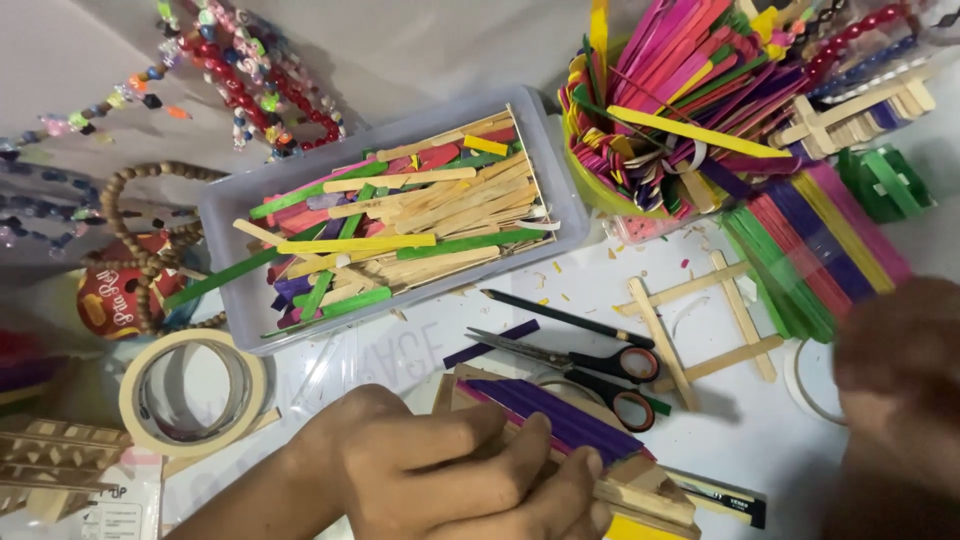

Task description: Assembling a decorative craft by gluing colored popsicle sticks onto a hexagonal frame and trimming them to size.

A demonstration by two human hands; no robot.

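Observation:
My left hand [430, 470] lies at the bottom centre, fingers curled over a small panel of purple craft sticks [575, 420] glued on plain wooden sticks; it grips and presses this piece on the white table. My right hand [900, 400] is a dark blur at the right edge, apart from the panel and just right of a wooden stick frame [700, 320]. Whether it holds anything cannot be told. Scissors with red-lined black handles [600, 365] lie just beyond the panel, and a black pencil [560, 317] lies beyond those.
A clear plastic box [225, 215] holds several coloured and plain sticks. At the back right are a green basket of sticks [650, 110] and flat rows of coloured sticks [820, 240]. A masking tape roll [130, 400] lies left, with bead strings [250, 70] behind.

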